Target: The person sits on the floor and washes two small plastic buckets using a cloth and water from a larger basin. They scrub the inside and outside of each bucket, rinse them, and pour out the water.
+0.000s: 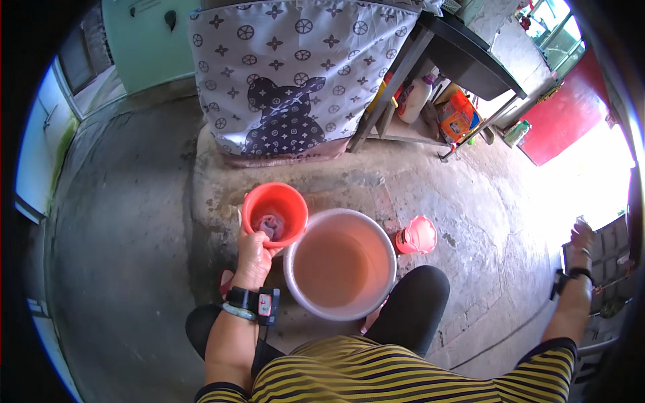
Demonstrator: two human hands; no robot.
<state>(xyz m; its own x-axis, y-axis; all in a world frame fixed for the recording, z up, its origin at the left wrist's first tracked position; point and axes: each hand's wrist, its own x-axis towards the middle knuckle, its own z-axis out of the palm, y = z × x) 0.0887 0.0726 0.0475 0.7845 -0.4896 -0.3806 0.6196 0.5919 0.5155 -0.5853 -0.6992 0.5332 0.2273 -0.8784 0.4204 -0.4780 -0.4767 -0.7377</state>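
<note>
My left hand [256, 253] is closed on the near rim of a small red bucket [277, 198], tilted so its inside shows. A wet, purplish-grey cloth-like bundle [270, 226] lies at the bottom of it. Just right of the bucket, a large pale pink basin [381, 252] stands on the floor between my knees, holding cloudy brownish water. My right arm stretches far out to the right. There my right hand [582, 240] has its fingers drawn together around a small whitish thing, too small and glare-washed to name.
A pink scoop-like container [418, 236] sits right of the basin. Ahead, a patterned cloth cover [295, 80] hangs beside a black-topped stand [470, 60] with bottles and packets on its lower shelf. Rough concrete floor [127, 235] spreads around. A red panel [564, 121] stands by the bright doorway.
</note>
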